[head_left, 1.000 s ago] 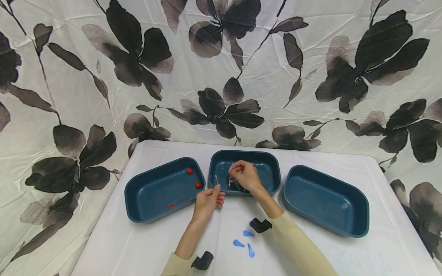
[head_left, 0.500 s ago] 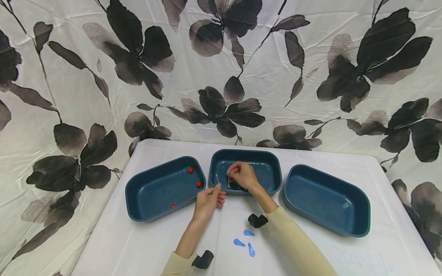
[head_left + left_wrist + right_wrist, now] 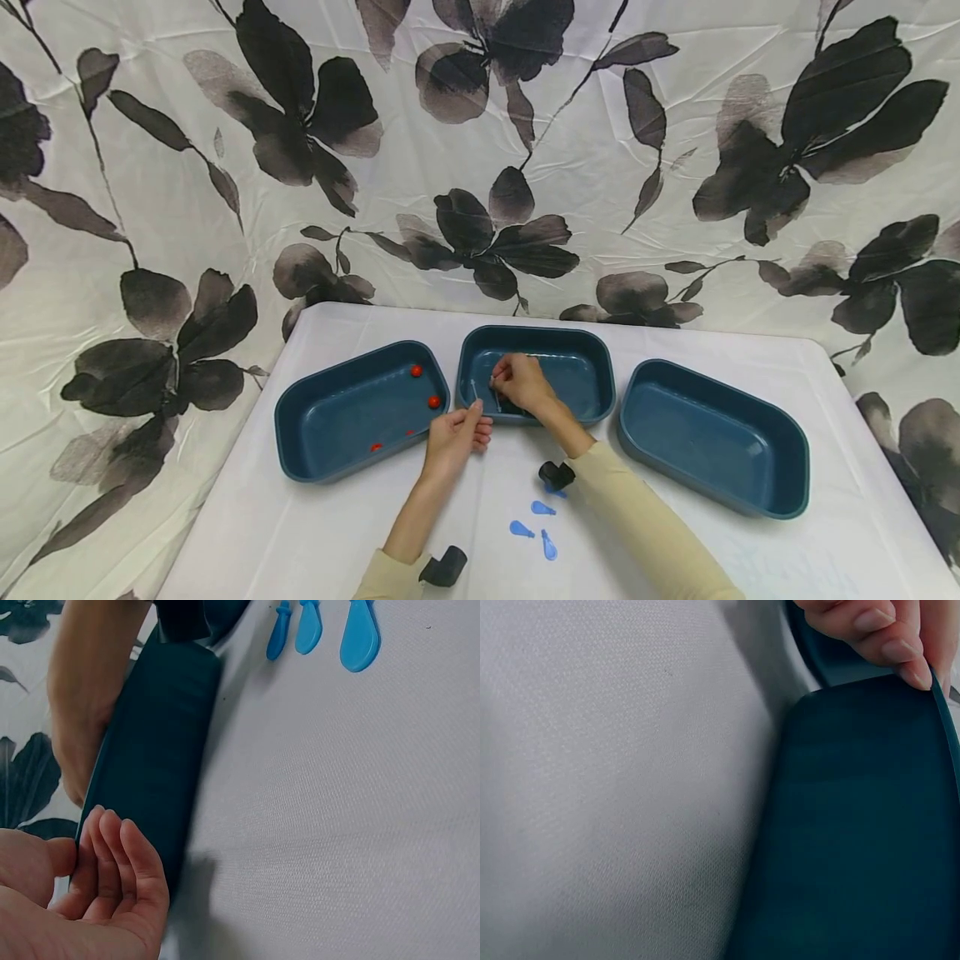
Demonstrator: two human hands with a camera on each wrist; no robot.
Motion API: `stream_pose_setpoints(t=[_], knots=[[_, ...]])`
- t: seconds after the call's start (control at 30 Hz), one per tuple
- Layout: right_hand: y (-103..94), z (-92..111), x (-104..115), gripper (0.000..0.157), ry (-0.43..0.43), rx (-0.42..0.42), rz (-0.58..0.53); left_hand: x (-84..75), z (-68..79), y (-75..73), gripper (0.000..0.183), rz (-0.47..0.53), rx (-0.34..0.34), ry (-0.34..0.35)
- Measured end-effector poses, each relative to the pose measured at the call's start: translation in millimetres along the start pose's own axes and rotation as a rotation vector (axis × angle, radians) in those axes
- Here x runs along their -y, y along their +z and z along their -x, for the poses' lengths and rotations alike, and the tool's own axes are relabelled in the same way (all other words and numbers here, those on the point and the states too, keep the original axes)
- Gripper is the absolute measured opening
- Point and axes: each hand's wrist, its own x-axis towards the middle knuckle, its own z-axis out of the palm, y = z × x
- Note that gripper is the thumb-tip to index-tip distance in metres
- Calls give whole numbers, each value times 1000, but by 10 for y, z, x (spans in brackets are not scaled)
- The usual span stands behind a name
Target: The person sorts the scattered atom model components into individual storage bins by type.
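Three blue trays point(image 3: 720, 442) line the table point(image 3: 480, 533) — within the middle tray point(image 3: 585, 383) the right hand point(image 3: 522, 387) pinches a thin pale stick point(image 3: 497, 400), and the left hand point(image 3: 450, 437) grips the near rim point(image 3: 516, 419) — while a black wrist camera point(image 3: 557, 476) partly hides one blue piece point(image 3: 557, 492).

Both arms: plain pale-yellow fabric sleeves — left sleeve point(image 3: 390, 578), right sleeve point(image 3: 651, 525) — ending on the forearm, lightly creased. Black unit near each cuff: left wrist unit point(image 3: 444, 567) blocky, bent, rounded end; right wrist unit point(image 3: 557, 476) likewise dark, compact. Left hand point(image 3: 453, 439), right hand point(image 3: 522, 386) bare.
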Motion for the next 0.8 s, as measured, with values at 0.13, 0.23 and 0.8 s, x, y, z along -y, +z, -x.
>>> stream_pose_setpoints(t=[0.13,0.23,0.8], knots=[[14,-3,-9,7,-26,21,-5,-3,0,7,43,-3,-7,0],[22,-2,-19,8,-48,30,5,-3,1,9,42,-6,-9,-3],[-67,136,-16,5,-135,-30,-10,-16,10,23,41,-22,-20,-13]])
